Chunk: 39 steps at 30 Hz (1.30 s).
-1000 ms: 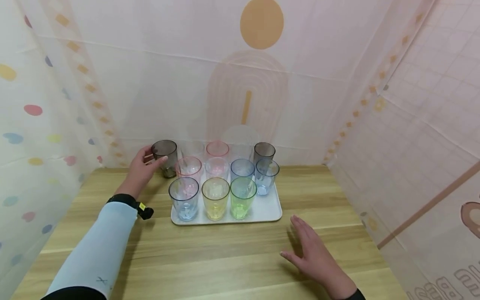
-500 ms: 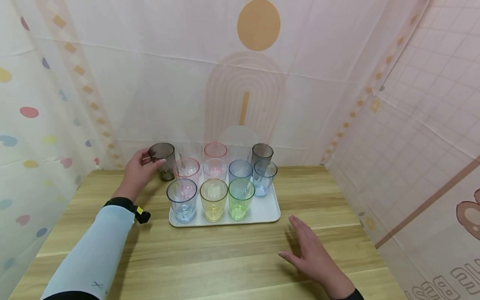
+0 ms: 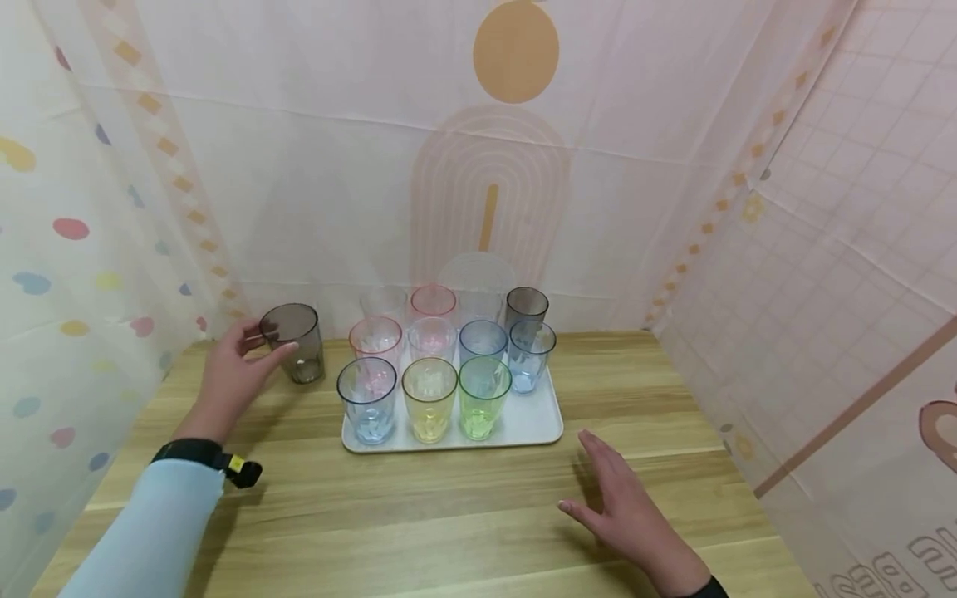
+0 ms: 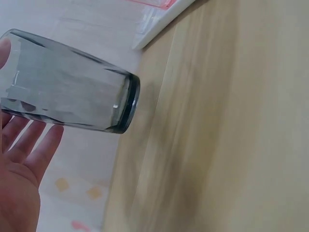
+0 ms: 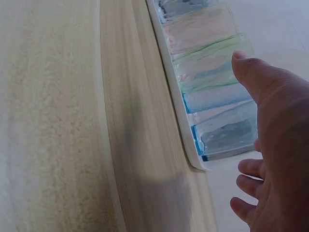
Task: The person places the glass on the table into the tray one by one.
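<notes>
My left hand point(image 3: 230, 372) grips a smoky grey tumbler point(image 3: 305, 353) by its side, thumb in front and fingers behind. In the left wrist view the tumbler's thick base point(image 4: 128, 104) hangs a little above the wood. To its right a white tray point(image 3: 527, 429) bears several clear tumblers, among them a blue one point(image 3: 371, 415), a yellow one point(image 3: 429, 407) and a green one point(image 3: 482, 407) in front. Another smoky grey tumbler point(image 3: 527, 302) stands at the tray's back right. My right hand point(image 3: 631, 523) hovers with fingers extended near the tray's front right corner, holding nothing.
The wooden table point(image 3: 419, 523) meets a pale printed curtain point(image 3: 336, 166) behind and at both sides. Pink-rimmed tumblers point(image 3: 376, 332) and colourless ones stand close together in the tray's back rows.
My left hand has carried the smoky grey tumbler left and toward me, away from the tray's back left corner. The right hand and the tumblers on the tray stay put.
</notes>
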Each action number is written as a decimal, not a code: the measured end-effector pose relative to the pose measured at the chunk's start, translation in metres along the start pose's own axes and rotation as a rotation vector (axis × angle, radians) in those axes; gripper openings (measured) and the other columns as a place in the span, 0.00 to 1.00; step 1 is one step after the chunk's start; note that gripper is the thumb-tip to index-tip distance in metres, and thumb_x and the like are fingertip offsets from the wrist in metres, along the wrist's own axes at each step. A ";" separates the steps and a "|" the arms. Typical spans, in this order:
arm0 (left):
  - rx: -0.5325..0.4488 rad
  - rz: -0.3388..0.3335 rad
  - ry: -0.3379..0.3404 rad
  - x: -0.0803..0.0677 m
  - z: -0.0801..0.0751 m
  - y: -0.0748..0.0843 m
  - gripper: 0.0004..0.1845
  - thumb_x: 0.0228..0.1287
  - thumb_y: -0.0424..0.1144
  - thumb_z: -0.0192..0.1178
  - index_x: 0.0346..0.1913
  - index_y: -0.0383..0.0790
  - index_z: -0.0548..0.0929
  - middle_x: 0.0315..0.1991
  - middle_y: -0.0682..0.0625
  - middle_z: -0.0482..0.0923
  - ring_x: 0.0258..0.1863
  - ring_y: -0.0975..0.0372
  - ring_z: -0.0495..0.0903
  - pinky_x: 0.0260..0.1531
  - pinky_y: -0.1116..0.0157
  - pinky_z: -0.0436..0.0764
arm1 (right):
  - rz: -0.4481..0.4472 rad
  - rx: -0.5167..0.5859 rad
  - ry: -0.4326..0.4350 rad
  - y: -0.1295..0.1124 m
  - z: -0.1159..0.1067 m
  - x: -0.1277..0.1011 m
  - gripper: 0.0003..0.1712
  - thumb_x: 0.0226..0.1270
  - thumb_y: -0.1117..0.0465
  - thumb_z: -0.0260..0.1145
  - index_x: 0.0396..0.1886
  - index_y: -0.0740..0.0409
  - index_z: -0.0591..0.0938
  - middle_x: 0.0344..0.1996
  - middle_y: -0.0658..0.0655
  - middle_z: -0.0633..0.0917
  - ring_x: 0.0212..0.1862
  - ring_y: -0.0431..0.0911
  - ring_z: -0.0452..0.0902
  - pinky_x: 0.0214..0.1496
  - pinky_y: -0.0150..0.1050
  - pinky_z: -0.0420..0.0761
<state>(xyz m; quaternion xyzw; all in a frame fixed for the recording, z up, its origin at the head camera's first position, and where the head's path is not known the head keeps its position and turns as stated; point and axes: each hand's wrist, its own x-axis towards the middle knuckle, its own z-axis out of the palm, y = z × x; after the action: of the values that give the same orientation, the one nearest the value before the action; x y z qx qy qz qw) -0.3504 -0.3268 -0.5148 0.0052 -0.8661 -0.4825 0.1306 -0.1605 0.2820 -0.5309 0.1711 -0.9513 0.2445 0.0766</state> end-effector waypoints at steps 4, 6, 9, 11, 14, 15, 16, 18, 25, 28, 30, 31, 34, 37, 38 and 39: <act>0.025 0.020 -0.002 -0.032 -0.019 -0.002 0.46 0.73 0.61 0.73 0.81 0.37 0.70 0.74 0.36 0.74 0.72 0.44 0.76 0.48 0.83 0.81 | 0.004 0.039 -0.005 -0.001 -0.001 0.001 0.59 0.71 0.43 0.80 0.89 0.60 0.59 0.84 0.65 0.67 0.82 0.66 0.64 0.79 0.69 0.69; 0.017 0.043 -0.007 -0.050 -0.026 -0.002 0.41 0.74 0.57 0.74 0.79 0.37 0.73 0.72 0.38 0.77 0.69 0.56 0.79 0.46 0.84 0.81 | 0.016 0.070 -0.014 -0.002 -0.001 0.002 0.59 0.72 0.44 0.81 0.90 0.59 0.59 0.84 0.65 0.67 0.82 0.66 0.64 0.80 0.69 0.69; -0.010 0.090 -0.028 -0.075 -0.033 0.003 0.34 0.74 0.49 0.76 0.75 0.38 0.77 0.67 0.42 0.82 0.62 0.75 0.79 0.46 0.81 0.83 | 0.052 0.133 -0.039 -0.004 -0.002 0.004 0.59 0.72 0.44 0.81 0.90 0.57 0.58 0.85 0.65 0.66 0.83 0.66 0.63 0.80 0.69 0.68; -0.040 0.127 -0.053 -0.090 -0.034 0.007 0.32 0.75 0.43 0.76 0.75 0.39 0.77 0.65 0.45 0.85 0.60 0.79 0.80 0.46 0.79 0.85 | 0.072 0.169 -0.054 -0.005 -0.003 0.005 0.60 0.71 0.43 0.81 0.91 0.55 0.58 0.85 0.65 0.65 0.83 0.66 0.62 0.80 0.70 0.67; -0.084 0.193 -0.094 -0.112 -0.031 0.018 0.31 0.74 0.35 0.75 0.75 0.37 0.77 0.63 0.48 0.87 0.59 0.77 0.83 0.47 0.76 0.87 | 0.068 0.214 -0.056 -0.008 -0.003 0.007 0.61 0.70 0.43 0.82 0.91 0.54 0.57 0.85 0.65 0.65 0.84 0.66 0.60 0.81 0.70 0.66; -0.100 0.214 -0.104 -0.119 -0.029 0.023 0.32 0.73 0.32 0.75 0.75 0.36 0.77 0.64 0.49 0.87 0.59 0.77 0.84 0.48 0.75 0.87 | 0.058 0.228 -0.052 -0.009 -0.003 0.007 0.61 0.70 0.43 0.82 0.91 0.54 0.58 0.85 0.65 0.65 0.84 0.66 0.60 0.81 0.70 0.65; -0.116 0.237 -0.115 -0.126 -0.027 0.028 0.32 0.72 0.30 0.75 0.76 0.36 0.77 0.64 0.49 0.87 0.60 0.76 0.84 0.49 0.75 0.88 | 0.048 0.239 -0.049 -0.010 -0.003 0.008 0.61 0.69 0.44 0.82 0.91 0.54 0.58 0.85 0.65 0.64 0.84 0.66 0.60 0.81 0.70 0.65; -0.156 0.274 -0.139 -0.140 -0.021 0.039 0.33 0.69 0.25 0.75 0.75 0.35 0.77 0.64 0.50 0.87 0.60 0.74 0.85 0.49 0.73 0.88 | 0.029 0.256 -0.045 -0.013 -0.002 0.009 0.61 0.69 0.45 0.83 0.91 0.53 0.58 0.85 0.65 0.65 0.84 0.66 0.60 0.81 0.70 0.66; -0.260 0.386 -0.248 -0.163 0.017 0.074 0.38 0.60 0.21 0.79 0.73 0.37 0.79 0.66 0.47 0.86 0.63 0.69 0.84 0.53 0.69 0.89 | -0.006 0.327 -0.071 -0.025 0.000 0.018 0.60 0.66 0.51 0.85 0.90 0.48 0.60 0.85 0.61 0.66 0.84 0.63 0.61 0.80 0.70 0.67; -0.270 0.409 -0.299 -0.167 0.039 0.088 0.37 0.60 0.25 0.82 0.72 0.39 0.80 0.65 0.45 0.86 0.63 0.68 0.84 0.54 0.67 0.89 | -0.004 0.367 -0.106 -0.031 0.002 0.024 0.61 0.66 0.51 0.86 0.90 0.39 0.60 0.86 0.56 0.65 0.85 0.59 0.59 0.82 0.68 0.65; -0.282 0.418 -0.339 -0.168 0.054 0.097 0.37 0.61 0.28 0.82 0.72 0.40 0.80 0.65 0.43 0.86 0.62 0.66 0.85 0.55 0.65 0.90 | -0.023 0.398 -0.119 -0.036 0.005 0.028 0.61 0.65 0.53 0.86 0.90 0.36 0.60 0.86 0.53 0.65 0.85 0.57 0.59 0.82 0.68 0.66; -0.289 0.422 -0.358 -0.169 0.061 0.101 0.37 0.61 0.29 0.83 0.72 0.41 0.80 0.65 0.43 0.86 0.61 0.64 0.86 0.55 0.64 0.90 | -0.037 0.418 -0.124 -0.038 0.006 0.030 0.61 0.65 0.54 0.87 0.90 0.36 0.60 0.86 0.53 0.65 0.85 0.56 0.59 0.82 0.67 0.66; -0.307 0.433 -0.413 -0.171 0.083 0.113 0.36 0.62 0.33 0.84 0.71 0.42 0.80 0.65 0.41 0.86 0.60 0.57 0.88 0.57 0.60 0.90 | -0.107 0.486 -0.127 -0.047 0.011 0.036 0.61 0.64 0.59 0.87 0.89 0.39 0.61 0.86 0.53 0.66 0.84 0.55 0.62 0.81 0.63 0.70; -0.332 0.438 -0.460 -0.173 0.102 0.124 0.36 0.61 0.37 0.85 0.71 0.43 0.80 0.65 0.40 0.85 0.60 0.50 0.88 0.57 0.57 0.90 | -0.191 0.575 -0.137 -0.057 0.016 0.043 0.59 0.63 0.63 0.87 0.88 0.45 0.64 0.84 0.55 0.68 0.83 0.57 0.65 0.81 0.55 0.73; -0.339 0.438 -0.477 -0.174 0.108 0.128 0.36 0.62 0.38 0.85 0.71 0.43 0.80 0.66 0.40 0.85 0.60 0.48 0.87 0.57 0.56 0.90 | -0.224 0.603 -0.135 -0.061 0.018 0.045 0.58 0.63 0.64 0.87 0.88 0.48 0.64 0.84 0.57 0.69 0.82 0.58 0.66 0.80 0.54 0.74; -0.346 0.438 -0.491 -0.175 0.113 0.131 0.36 0.62 0.39 0.85 0.71 0.44 0.80 0.66 0.41 0.85 0.60 0.47 0.87 0.57 0.56 0.91 | -0.258 0.629 -0.131 -0.064 0.021 0.047 0.58 0.62 0.65 0.87 0.87 0.51 0.65 0.83 0.59 0.70 0.81 0.59 0.68 0.80 0.52 0.75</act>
<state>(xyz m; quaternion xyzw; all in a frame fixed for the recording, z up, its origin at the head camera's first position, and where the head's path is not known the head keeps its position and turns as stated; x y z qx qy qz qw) -0.1926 -0.1390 -0.5006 -0.3181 -0.7579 -0.5693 0.0181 -0.1826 0.2058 -0.5100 0.3204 -0.8030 0.5024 -0.0110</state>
